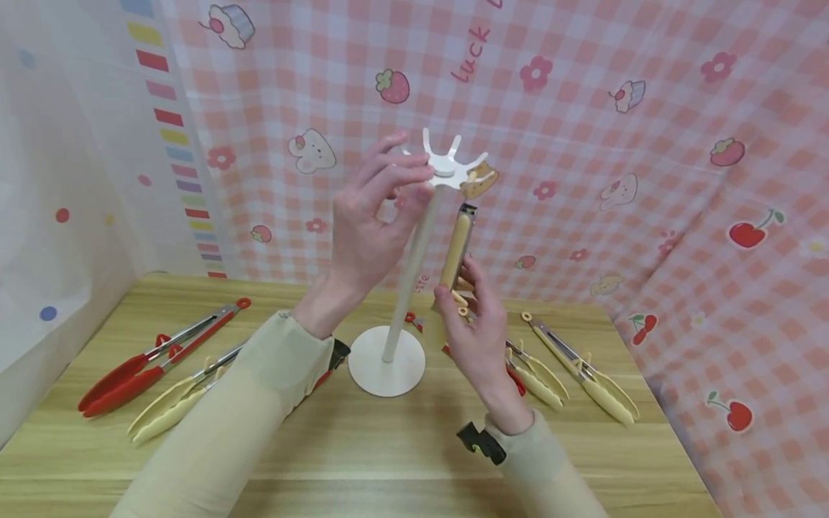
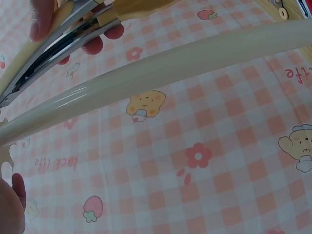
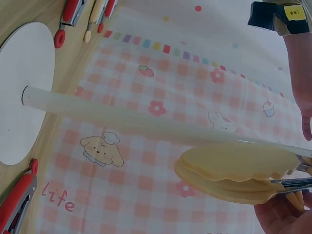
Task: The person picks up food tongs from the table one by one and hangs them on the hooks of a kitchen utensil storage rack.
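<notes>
Yellow tongs (image 1: 457, 248): mid-frame, handle end up, just below the prongs (image 1: 455, 147) and just right of the pole (image 1: 415, 266).
Right grip (image 1: 476, 331): wrapped round the tongs, right of centre.
Left grip (image 1: 378, 198): pinching the stand's top, upper centre; the base (image 1: 364, 365) rests on the table (image 1: 453, 460).
Good handling: probably steady the top without tipping the base, keeping the tongs squeezed and off the pole.
</notes>
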Demonstrator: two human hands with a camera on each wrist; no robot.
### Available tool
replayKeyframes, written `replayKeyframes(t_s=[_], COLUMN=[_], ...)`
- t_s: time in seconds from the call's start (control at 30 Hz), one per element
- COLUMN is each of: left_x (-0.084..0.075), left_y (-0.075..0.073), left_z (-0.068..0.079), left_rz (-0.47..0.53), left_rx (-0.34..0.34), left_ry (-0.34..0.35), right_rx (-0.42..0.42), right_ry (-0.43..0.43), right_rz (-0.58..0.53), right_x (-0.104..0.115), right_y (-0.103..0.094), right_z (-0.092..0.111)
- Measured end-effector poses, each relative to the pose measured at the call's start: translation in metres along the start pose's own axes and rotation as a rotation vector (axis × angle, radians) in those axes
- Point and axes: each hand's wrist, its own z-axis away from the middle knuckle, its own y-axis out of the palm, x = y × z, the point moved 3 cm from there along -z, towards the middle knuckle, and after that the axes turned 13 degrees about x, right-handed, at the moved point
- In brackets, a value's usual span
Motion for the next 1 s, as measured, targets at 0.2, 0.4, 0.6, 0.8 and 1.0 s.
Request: replayKeyframes(t_s=[0.2, 0.4, 0.6, 0.8, 1.0], left_x=[-0.0006, -0.0007, -0.0017, -0.0010, -0.0007], left_y=[-0.0003, -0.0005, 0.0000, 0.0001, -0.0002], left_z=[-0.0007, -0.0006, -0.0004, -0.0002, 0.0000], left_rz=[-0.005, -0.009, -0.006, -0.001, -0.004], left_rx=[0.002, -0.007, -0.001, -0.004, -0.002], left_ry=[-0.002, 0.001, 0.004, 0.000, -0.004], right_rx=[0.004, 0.011, 0.013, 0.032, 0.053], right_ry=[0.014, 0.018, 0.018, -0.006, -0.007], right_rz=[0.006, 0.003, -0.003, -0.002, 0.001], right_x=[0.0019, 0.0033, 0.0026, 0.0049, 0.0052], right_y=[0.0009, 0.0020, 0.0025, 0.0032, 0.0037], right_z=[-0.0011, -0.0017, -0.0005, -0.0022, -0.0033])
